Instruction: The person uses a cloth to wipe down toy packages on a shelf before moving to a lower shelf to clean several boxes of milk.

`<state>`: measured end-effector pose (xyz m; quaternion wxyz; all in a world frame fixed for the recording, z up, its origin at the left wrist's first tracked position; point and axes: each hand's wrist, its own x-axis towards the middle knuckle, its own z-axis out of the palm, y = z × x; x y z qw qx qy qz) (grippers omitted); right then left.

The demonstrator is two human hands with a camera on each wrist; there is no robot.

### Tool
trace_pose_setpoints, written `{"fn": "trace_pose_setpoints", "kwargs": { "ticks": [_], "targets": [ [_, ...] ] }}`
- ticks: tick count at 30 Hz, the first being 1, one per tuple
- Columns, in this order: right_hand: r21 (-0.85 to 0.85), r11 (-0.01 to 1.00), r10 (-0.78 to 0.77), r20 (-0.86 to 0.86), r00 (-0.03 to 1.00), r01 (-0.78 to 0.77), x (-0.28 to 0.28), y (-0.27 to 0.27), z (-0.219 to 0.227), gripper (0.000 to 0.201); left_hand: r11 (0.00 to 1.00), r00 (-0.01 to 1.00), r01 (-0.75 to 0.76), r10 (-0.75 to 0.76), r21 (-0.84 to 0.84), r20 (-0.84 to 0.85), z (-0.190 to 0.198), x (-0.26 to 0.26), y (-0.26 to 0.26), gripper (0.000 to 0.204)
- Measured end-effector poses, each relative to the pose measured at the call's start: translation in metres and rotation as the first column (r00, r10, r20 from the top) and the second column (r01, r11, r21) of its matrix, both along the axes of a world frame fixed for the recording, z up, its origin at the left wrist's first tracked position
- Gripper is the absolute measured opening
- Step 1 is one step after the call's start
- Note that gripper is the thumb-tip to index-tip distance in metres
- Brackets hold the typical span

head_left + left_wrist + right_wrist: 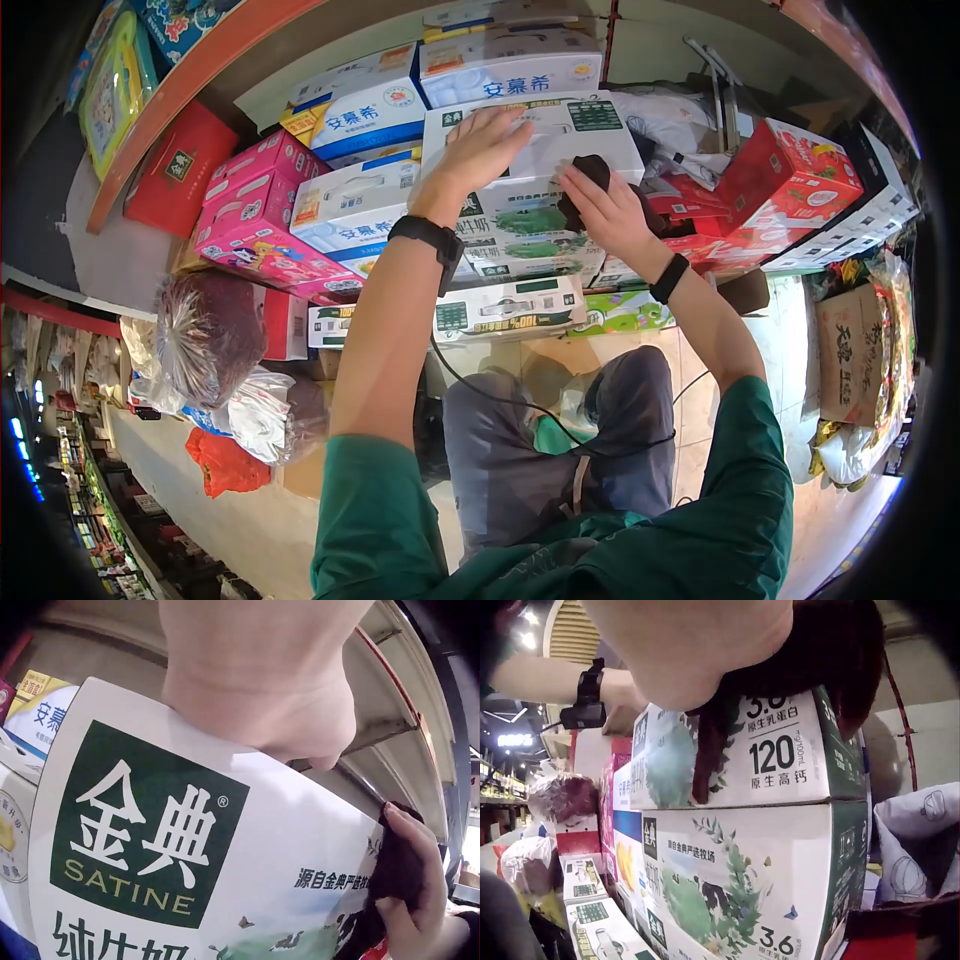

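Observation:
A white and green milk carton (550, 150) tops a stack of similar cartons in the middle of the head view. My left hand (482, 155) rests on its top with the fingers straight. At the carton's front right edge, my right hand (615, 220) holds a dark brown cloth (592, 170) against it. In the left wrist view the thumb and fingers are around the cloth (397, 862). Part of the cloth (709, 750) hangs over the carton's printed front in the right wrist view.
White and blue yogurt cartons (365, 110) stand behind and to the left, with pink boxes (250, 215) beyond. A red box (795, 175) is at the right. Wrapped bags (205, 340) sit at the lower left. A black cable (500, 397) crosses the person's lap.

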<state>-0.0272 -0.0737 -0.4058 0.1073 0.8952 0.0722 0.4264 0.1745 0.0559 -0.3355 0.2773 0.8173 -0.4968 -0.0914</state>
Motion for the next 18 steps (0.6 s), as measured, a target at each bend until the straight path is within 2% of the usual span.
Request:
{"fn": "trace_pose_setpoints", "kwargs": {
  "ticks": [4,7,10,11,12,15,18],
  "targets": [
    [0.125,0.992,-0.005,-0.052,0.999,0.012,-0.007,0.009,0.015,0.064,1.000,1.000,0.004,-0.004,-0.005,0.002,-0.001,0.000,0.004,0.058],
    [0.241,0.967,-0.055,-0.114,0.992,0.081,-0.010,0.017,0.037,0.066,1.000,0.997,0.005,-0.004,-0.009,0.082,-0.007,0.001,0.001,0.058],
    [0.432,0.899,-0.027,-0.114,0.993,0.074,-0.003,0.021,0.056,0.054,0.999,0.973,0.009,-0.001,-0.035,0.232,-0.014,-0.002,0.002,0.057],
    [0.517,0.849,-0.028,-0.162,0.986,0.109,-0.002,0.022,0.065,0.041,0.999,0.970,0.015,-0.004,-0.045,0.241,-0.015,-0.002,0.002,0.056],
    [0.547,0.823,-0.038,-0.215,0.976,0.153,0.002,0.016,0.065,0.038,0.998,0.969,0.021,-0.007,-0.054,0.248,-0.016,-0.002,0.001,0.056],
    [0.603,0.747,-0.034,-0.387,0.922,0.281,0.026,-0.012,0.076,0.034,0.997,0.959,0.030,-0.010,-0.064,0.282,-0.015,-0.005,0.001,0.055],
    [0.558,0.758,-0.104,-0.409,0.907,0.339,0.057,-0.050,0.070,0.030,0.996,0.947,0.031,-0.002,-0.086,0.322,-0.013,-0.009,0.004,0.054]
  ]
}}
